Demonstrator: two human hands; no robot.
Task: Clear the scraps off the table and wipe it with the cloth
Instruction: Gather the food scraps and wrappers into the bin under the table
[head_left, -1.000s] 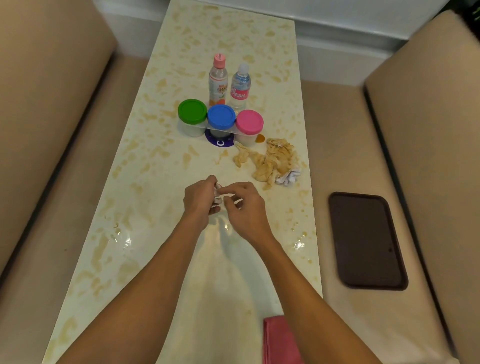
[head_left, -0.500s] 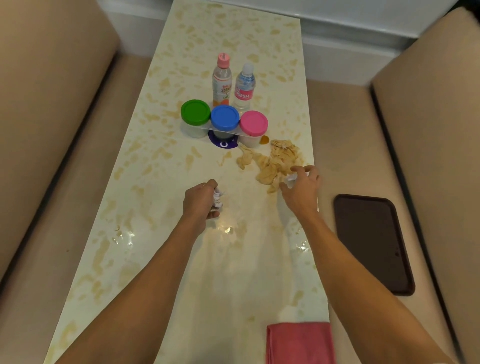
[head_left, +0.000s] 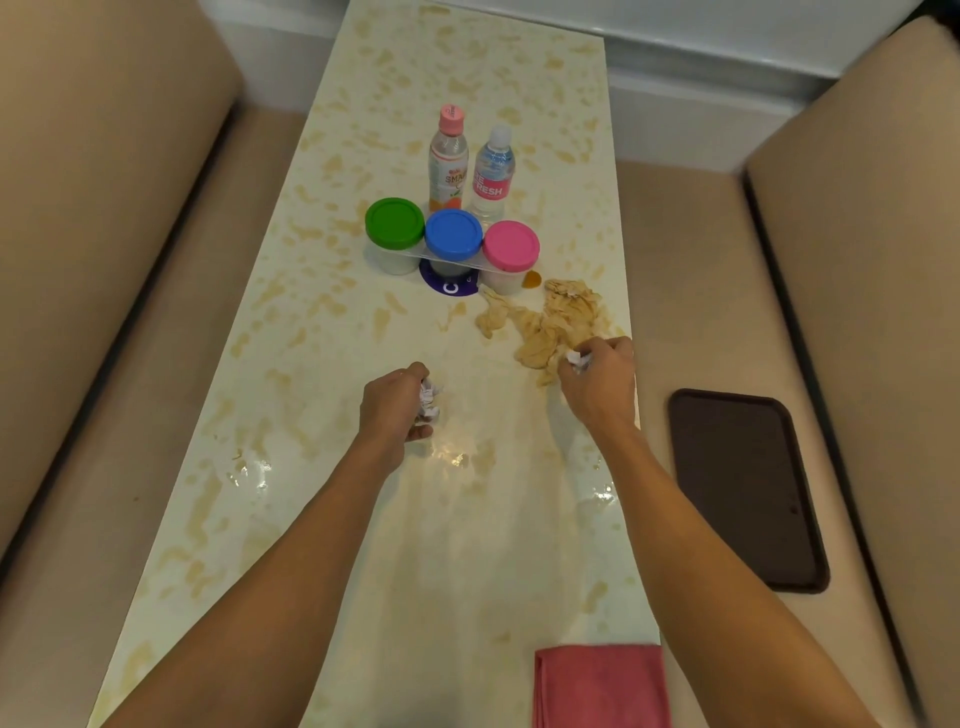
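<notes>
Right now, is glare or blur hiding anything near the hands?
Head view: glare spots on the table just below the left hand and right hand, hiding neither paper wad they grip; same view, hands sharp, far right edge slightly smeared.

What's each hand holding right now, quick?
Left hand: closed around a crumpled white paper scrap.
Right hand: closed, pinching a second white scrap.

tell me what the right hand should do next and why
Probably carry the white paper wad that the right hand pinches across to the dark tray on the seat beside it. The left hand already holds a second wad, the tan scraps lie on the table, and the pink cloth is untouched, so wiping seems premature.
</notes>
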